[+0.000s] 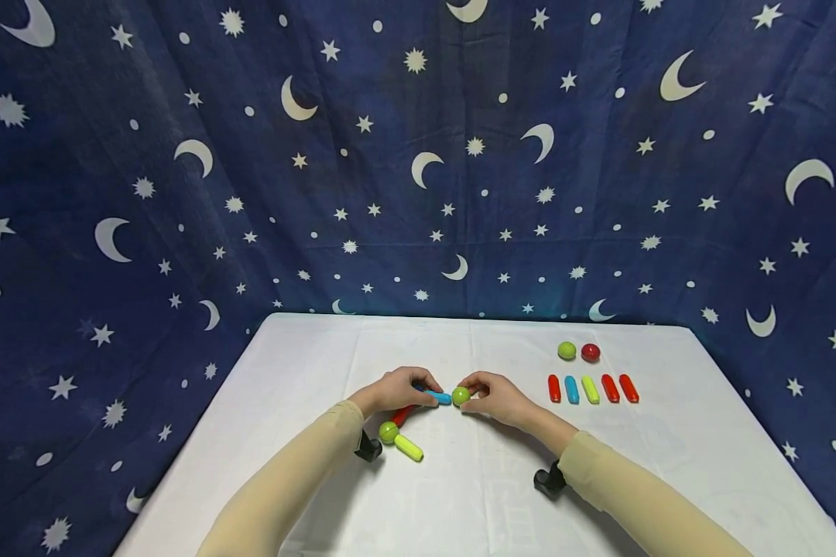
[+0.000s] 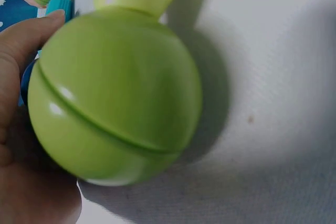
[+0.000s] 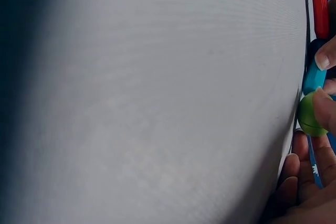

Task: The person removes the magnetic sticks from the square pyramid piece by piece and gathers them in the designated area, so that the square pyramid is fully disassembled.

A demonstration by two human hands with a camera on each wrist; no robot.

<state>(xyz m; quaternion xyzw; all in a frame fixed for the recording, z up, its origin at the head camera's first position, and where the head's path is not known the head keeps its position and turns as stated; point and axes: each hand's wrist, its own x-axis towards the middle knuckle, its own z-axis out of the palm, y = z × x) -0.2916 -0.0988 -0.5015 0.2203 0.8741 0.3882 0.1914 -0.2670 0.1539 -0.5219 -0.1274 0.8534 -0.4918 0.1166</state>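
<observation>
My left hand pinches a blue rod near its left end, where it meets a dark blue ball mostly hidden by the fingers. Between thumb and fingers, my right hand holds a green ball against the rod's other end; whether they are joined I cannot tell. From the dark blue ball a red rod runs to a second green ball. A yellow-green rod sticks out of that ball, which looms large in the left wrist view.
On the right of the white table stand a loose green ball and a red ball. Below them lies a row of several rods, among them a blue rod and a yellow-green rod. A starry blue cloth hangs behind.
</observation>
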